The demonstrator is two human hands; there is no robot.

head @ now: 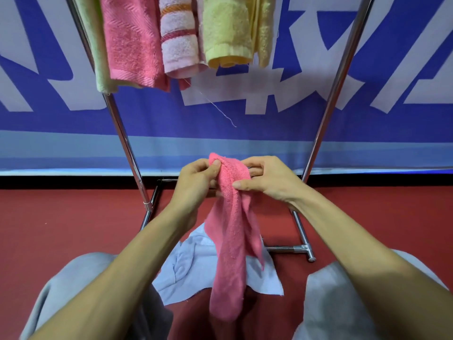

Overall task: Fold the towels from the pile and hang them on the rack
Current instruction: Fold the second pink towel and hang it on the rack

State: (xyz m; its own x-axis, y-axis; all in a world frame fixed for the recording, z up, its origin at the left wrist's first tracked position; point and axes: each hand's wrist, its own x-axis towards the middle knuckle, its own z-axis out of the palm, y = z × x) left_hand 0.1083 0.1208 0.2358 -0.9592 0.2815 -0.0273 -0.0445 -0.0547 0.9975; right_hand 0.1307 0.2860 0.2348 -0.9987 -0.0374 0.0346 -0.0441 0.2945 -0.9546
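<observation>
A pink towel (231, 241) hangs bunched in front of me, its lower end dangling between my knees. My left hand (196, 185) pinches its top edge from the left, thumb on the cloth. My right hand (267, 180) grips the same top part from the right. A pale blue towel (193, 263) lies on the red floor below. The metal rack (122, 133) stands ahead; several folded towels hang from its top: green (98, 45), pink (130, 42), pink-and-white striped (180, 38) and yellow (228, 33).
The rack's right leg (335, 89) slants down to a foot bar (291, 248) on the floor. A blue and white banner (269, 114) covers the wall behind. My knees in grey trousers (326, 298) frame the floor space. A loose thread (218, 109) hangs from the towels.
</observation>
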